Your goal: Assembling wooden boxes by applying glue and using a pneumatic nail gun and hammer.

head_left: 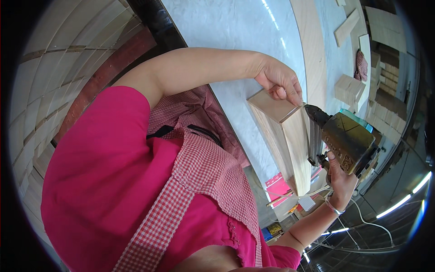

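A pale wooden box [297, 154], long and narrow, lies on the light marbled tabletop [226, 27]. My left hand [278, 80] reaches across to its far end, the fingers bent and pinching the corner of the end panel [274, 106]. My right hand [342, 179] is wrapped round the grip of a worn, dark brass-coloured nail gun [342, 140]. Its black nose points at that same corner, close to my left fingertips. Whether the nose touches the wood I cannot tell. Much of the grip is hidden behind my fingers and the tool's body.
A long board [310, 45] runs along the table beyond the box. Small wood pieces stand stacked [349, 89] at the right, near a checked cloth [361, 65]. A pale hose [367, 220] loops behind my right wrist. Large panel stacks [59, 77] rise at the left.
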`<state>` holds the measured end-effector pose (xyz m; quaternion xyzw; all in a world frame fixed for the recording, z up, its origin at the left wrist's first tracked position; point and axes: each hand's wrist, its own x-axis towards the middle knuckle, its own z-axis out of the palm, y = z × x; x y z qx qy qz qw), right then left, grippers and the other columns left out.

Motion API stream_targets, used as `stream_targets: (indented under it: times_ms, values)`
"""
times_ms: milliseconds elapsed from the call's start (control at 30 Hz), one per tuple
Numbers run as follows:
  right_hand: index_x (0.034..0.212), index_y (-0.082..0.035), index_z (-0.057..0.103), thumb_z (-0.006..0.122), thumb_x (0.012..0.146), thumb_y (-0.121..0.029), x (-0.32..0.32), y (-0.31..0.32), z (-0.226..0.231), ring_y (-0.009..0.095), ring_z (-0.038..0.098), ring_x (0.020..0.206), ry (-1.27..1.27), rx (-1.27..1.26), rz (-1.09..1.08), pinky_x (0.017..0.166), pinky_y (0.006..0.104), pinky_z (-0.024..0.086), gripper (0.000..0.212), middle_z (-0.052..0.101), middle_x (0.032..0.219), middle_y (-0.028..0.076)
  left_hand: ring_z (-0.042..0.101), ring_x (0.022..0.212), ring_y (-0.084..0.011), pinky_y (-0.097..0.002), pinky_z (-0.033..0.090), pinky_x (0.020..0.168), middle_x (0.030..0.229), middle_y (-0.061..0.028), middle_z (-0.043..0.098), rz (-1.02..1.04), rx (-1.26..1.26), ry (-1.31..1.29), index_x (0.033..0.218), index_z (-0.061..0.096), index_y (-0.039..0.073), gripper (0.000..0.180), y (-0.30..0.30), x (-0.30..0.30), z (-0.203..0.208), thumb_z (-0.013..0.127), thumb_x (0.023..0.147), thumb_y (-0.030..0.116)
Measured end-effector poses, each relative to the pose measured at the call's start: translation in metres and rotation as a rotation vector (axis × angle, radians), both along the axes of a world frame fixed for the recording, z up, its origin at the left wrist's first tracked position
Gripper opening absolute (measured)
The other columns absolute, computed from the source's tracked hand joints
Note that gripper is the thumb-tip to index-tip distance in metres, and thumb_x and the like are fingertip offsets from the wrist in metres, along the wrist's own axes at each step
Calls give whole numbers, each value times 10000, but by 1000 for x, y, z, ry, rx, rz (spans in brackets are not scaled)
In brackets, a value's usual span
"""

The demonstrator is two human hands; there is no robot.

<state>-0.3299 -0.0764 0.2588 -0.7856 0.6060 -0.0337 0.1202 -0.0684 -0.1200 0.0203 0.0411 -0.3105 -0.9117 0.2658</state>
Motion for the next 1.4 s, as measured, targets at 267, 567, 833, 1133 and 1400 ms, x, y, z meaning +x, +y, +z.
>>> stream_targets:
  times_ms: [267,567,833,1133,1400]
  values:
    - [1039,-5,631,812,816,-240,5,-2,-1,47,444,490,17,-24,73,420,211,318,371,587,684,-15,360,494,-16,-205,301,465,689,45,511,16,-3,-3,917,638,5,143,2,1,0,698,899,133]
    - [1248,41,518,823,794,-145,34,-10,10,137,605,823,-87,270,-144,697,244,484,578,654,1025,95,536,932,-162,-304,452,823,1154,-104,552,739,-626,-464,1253,532,-32,578,59,15,0,780,815,252]
    - [1264,48,526,836,771,-121,37,7,9,183,628,953,-75,219,-127,846,303,505,607,656,1143,121,459,1249,-328,-420,346,1069,1395,-171,429,1129,-864,-632,1419,376,-1,754,104,-17,-8,732,812,272]
    - [1292,47,500,879,715,-146,13,44,12,227,589,1056,-30,131,-104,937,347,465,718,618,1212,148,549,1154,-292,-406,369,981,1243,-156,573,1309,-959,-1206,1351,463,16,613,95,-55,-15,669,785,134]
    - [1266,45,513,886,709,-169,16,53,8,228,596,1034,-53,81,41,925,343,469,703,627,1190,148,579,1125,-238,-379,364,970,1219,-128,601,1405,-1039,-1256,1301,514,28,577,95,-56,-19,678,752,87]
